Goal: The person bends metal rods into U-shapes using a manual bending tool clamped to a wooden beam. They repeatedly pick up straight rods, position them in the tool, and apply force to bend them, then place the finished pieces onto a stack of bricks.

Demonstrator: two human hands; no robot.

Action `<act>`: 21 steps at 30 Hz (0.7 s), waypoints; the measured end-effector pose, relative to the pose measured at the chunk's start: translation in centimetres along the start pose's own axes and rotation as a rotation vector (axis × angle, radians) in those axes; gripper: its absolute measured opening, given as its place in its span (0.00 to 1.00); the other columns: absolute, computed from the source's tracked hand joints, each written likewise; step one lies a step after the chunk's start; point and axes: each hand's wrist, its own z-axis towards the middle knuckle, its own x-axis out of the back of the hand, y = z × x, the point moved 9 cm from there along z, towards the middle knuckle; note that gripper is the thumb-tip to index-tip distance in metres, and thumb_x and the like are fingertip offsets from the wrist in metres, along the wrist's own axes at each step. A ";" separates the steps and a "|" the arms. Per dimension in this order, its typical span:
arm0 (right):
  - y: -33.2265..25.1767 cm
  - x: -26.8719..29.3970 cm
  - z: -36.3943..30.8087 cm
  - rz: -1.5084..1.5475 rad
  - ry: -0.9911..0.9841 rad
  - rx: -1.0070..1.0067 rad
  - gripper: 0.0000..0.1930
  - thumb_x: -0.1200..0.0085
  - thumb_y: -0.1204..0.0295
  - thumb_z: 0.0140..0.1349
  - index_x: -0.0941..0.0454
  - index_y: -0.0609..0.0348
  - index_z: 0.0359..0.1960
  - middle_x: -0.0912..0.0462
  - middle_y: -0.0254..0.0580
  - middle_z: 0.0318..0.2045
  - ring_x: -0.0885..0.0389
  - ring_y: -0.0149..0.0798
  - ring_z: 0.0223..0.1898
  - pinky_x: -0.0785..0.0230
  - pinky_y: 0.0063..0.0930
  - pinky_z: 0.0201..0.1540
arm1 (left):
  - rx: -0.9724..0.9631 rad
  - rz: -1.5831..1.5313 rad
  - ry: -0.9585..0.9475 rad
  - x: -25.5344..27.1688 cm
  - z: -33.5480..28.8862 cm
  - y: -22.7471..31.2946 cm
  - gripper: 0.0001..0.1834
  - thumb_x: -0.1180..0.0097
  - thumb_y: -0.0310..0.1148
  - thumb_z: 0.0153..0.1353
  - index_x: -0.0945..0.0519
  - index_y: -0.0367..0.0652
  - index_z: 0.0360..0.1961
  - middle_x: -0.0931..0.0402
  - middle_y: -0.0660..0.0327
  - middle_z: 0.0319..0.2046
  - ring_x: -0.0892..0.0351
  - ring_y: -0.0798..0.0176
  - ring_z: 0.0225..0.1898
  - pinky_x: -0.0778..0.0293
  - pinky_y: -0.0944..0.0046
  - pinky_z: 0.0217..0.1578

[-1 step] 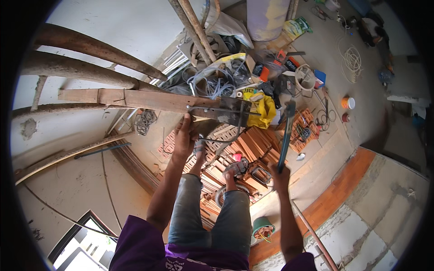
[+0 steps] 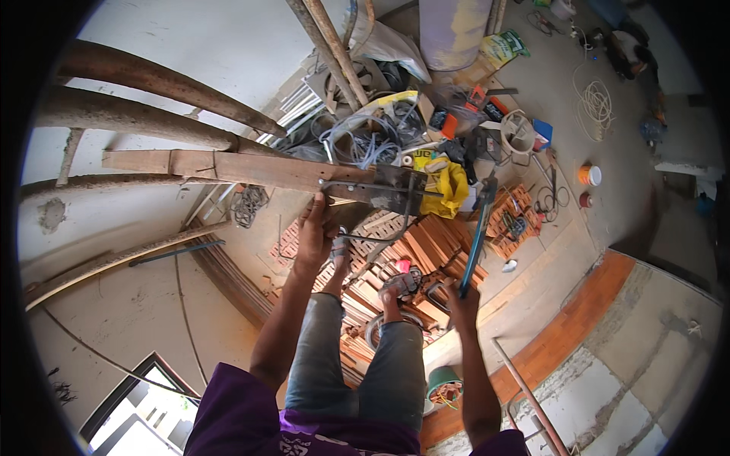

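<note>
A wooden plank (image 2: 262,170) reaches across in front of me, with a dark metal plate (image 2: 391,199) at its right end. On and below that plate is a bent steel rod (image 2: 402,224), one length of it running under the plank back toward my left hand (image 2: 314,232). The fingers of that hand are closed around the rod near its end, the thumb side by the plank's lower edge. To the right, my right hand (image 2: 462,305) is wrapped round the lower end of a long blue-handled tool (image 2: 478,239). Its dark head points away from me, apart from the rod; its exact kind is unclear.
Stacked reddish-brown bricks (image 2: 437,251) lie below, around my sandalled feet. Beyond the plank are tangled clear tubing (image 2: 365,140), a yellow bag (image 2: 449,186) and a bucket (image 2: 517,131). Rusty poles (image 2: 144,114) lean at left. A green bucket (image 2: 443,384) stands near my right knee.
My right hand and the blue-handled tool have shifted slightly left. The whole view has moved a little; my left hand stays closed on the rod.
</note>
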 end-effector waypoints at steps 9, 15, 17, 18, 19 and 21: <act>-10.8 -12.6 3.9 0.640 -0.004 0.072 0.14 0.40 0.60 0.62 0.22 0.60 0.31 0.37 0.23 0.14 0.41 0.19 0.14 0.51 0.17 0.16 | 0.046 -0.077 0.025 -0.9 -0.8 1.3 0.11 0.53 0.42 0.70 0.28 0.49 0.33 0.52 0.76 0.13 0.56 0.79 0.12 0.58 0.74 0.12; -15.6 -10.7 2.5 0.559 0.009 0.071 0.12 0.41 0.65 0.63 0.21 0.62 0.31 0.35 0.21 0.14 0.43 0.17 0.15 0.55 0.18 0.17 | 0.096 -0.084 -0.003 -3.9 -2.8 3.4 0.12 0.55 0.42 0.71 0.28 0.49 0.32 0.51 0.77 0.14 0.55 0.79 0.13 0.56 0.75 0.12; -16.6 -10.3 2.1 0.609 -0.016 0.145 0.11 0.41 0.66 0.63 0.21 0.63 0.31 0.35 0.22 0.14 0.43 0.17 0.15 0.55 0.17 0.18 | 0.170 -0.141 -0.049 -3.7 -3.4 2.9 0.13 0.56 0.43 0.71 0.28 0.49 0.32 0.49 0.76 0.14 0.52 0.78 0.14 0.51 0.74 0.16; -17.2 -10.0 2.0 0.635 -0.027 0.184 0.11 0.41 0.66 0.63 0.21 0.64 0.32 0.34 0.22 0.14 0.42 0.17 0.16 0.55 0.17 0.18 | 0.206 -0.169 -0.074 -3.7 -3.7 2.6 0.13 0.57 0.43 0.71 0.28 0.49 0.32 0.49 0.75 0.14 0.51 0.78 0.15 0.48 0.74 0.17; -17.8 -9.6 2.1 0.636 -0.038 0.202 0.10 0.41 0.68 0.63 0.21 0.65 0.32 0.33 0.22 0.15 0.42 0.17 0.16 0.53 0.17 0.18 | 0.242 -0.198 -0.099 -3.7 -3.8 2.3 0.14 0.58 0.43 0.72 0.28 0.49 0.32 0.48 0.75 0.14 0.50 0.77 0.15 0.46 0.74 0.19; -19.0 -9.3 2.9 0.573 -0.046 0.239 0.10 0.41 0.69 0.63 0.21 0.65 0.32 0.32 0.23 0.15 0.41 0.17 0.17 0.52 0.17 0.19 | 0.254 -0.125 -0.089 -3.4 -3.5 2.3 0.14 0.58 0.45 0.72 0.28 0.50 0.31 0.47 0.74 0.15 0.48 0.75 0.17 0.42 0.71 0.22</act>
